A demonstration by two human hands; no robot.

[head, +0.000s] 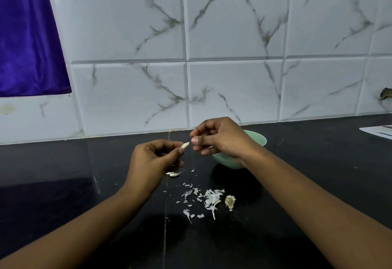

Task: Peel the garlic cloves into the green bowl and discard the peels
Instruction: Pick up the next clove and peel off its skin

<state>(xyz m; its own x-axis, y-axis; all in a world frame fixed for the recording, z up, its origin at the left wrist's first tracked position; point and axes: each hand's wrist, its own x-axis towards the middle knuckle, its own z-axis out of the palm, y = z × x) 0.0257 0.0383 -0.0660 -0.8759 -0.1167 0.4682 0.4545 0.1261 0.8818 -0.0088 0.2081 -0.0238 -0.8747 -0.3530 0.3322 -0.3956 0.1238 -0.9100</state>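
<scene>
The left hand [152, 160] pinches a small pale garlic clove [185, 145] at its fingertips, above the glossy black counter [84, 173]; the right hand [218, 139] curls just beside it, its hold unclear; behind sits the pale green round bowl [257, 139]; thin white papery peels [209, 199] lie scattered nearer.

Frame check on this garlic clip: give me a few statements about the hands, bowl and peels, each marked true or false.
1. The left hand pinches a garlic clove. True.
2. The green bowl stands left of that hand. False: it sits behind the right hand.
3. Loose peels lie scattered on the black counter. True.
4. A knife lies beside the peels. False: a dried garlic root end lies there; no knife shows.
</scene>
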